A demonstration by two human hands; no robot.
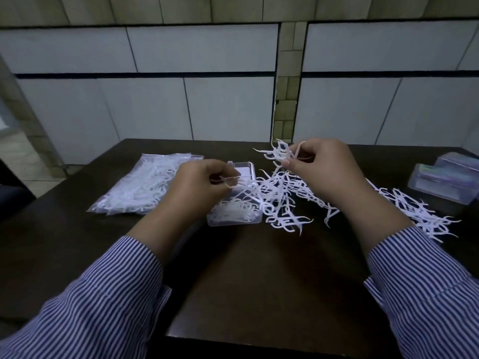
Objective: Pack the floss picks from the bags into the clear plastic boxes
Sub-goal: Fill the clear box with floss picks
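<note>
White floss picks (278,154) stick up from the right hand (320,174), pinched in a small bunch above the loose pile (290,203). Her left hand (201,185) pinches one pick (228,181) over the open clear box (234,207).

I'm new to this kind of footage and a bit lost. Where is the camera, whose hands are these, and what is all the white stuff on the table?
There is no machine here. One camera, worn on a person's head, looks down at their own two hands in striped sleeves. On the dark table lies a bag of floss picks at the left, an open clear plastic box partly filled with picks in the middle, a loose pile of floss picks to its right, and stacked closed boxes at the far right. The left hand pinches a pick over the box; the right hand holds up a small bunch of picks.
</note>
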